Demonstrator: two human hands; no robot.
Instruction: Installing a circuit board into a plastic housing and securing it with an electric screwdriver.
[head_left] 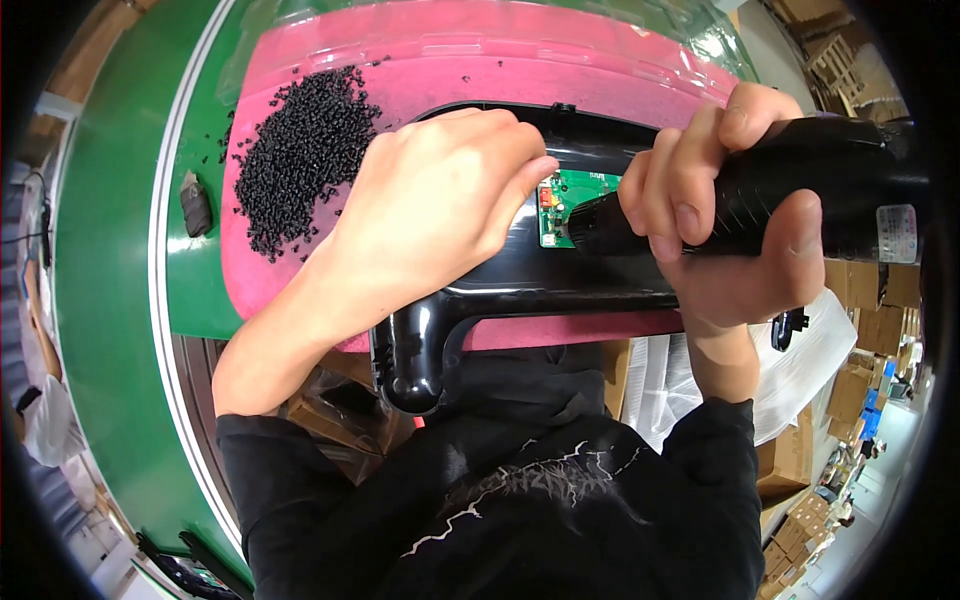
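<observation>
A black electric screwdriver (pixel 845 165) lies nearly level in my right hand (pixel 705 205), whose fingers wrap round its body. Its ribbed nose points left, over a green circuit board (pixel 592 182) with small coloured parts; the bit's tip is hard to make out. The board sits in a glossy black plastic housing (pixel 560 278). My left hand (pixel 430 205) rests across the housing's left part, with thumb and fingers curled together by the board's left edge. What those fingers hold, if anything, is hidden.
On the pink mat (pixel 420 80) a heap of small black screws (pixel 310 140) lies left of the housing. A clear plastic tray (pixel 480 25) runs along the back. A small dark wrapped thing (pixel 195 207) lies on the green table (pixel 115 260). Cardboard boxes (pixel 790 460) stand at right.
</observation>
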